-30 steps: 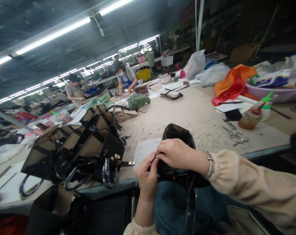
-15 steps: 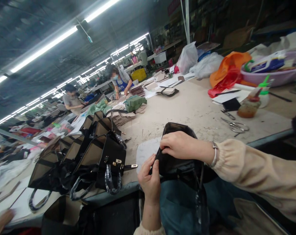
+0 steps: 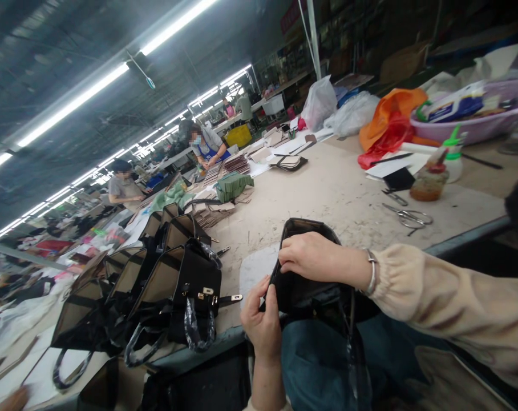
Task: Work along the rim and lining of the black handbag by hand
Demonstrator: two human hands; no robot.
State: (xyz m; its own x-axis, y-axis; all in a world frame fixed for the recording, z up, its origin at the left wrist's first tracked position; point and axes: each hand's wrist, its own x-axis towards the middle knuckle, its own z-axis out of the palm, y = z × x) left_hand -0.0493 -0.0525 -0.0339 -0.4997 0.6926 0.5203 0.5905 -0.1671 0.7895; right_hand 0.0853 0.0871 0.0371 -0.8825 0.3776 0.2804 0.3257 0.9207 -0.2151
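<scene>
Ceiling lights are shining above a cluttered surface, where a bag is sitting open at the near edge. Nearly closed, the left hand is pinching its left rim; the right hand, curled, is gripping just above. Pinching in short, even presses is probably working best for holding that rim straight.

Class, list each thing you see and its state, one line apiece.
Held handbag, mouth open
Left hand, pinching its edge
Right hand, gripping its edge
Row's front handbag, standing on the table
Its handle, plastic-wrapped
Scissors, lying flat
Purple basin, loaded
Green-capped bottle, upright
Ceiling tube light, lit
</scene>
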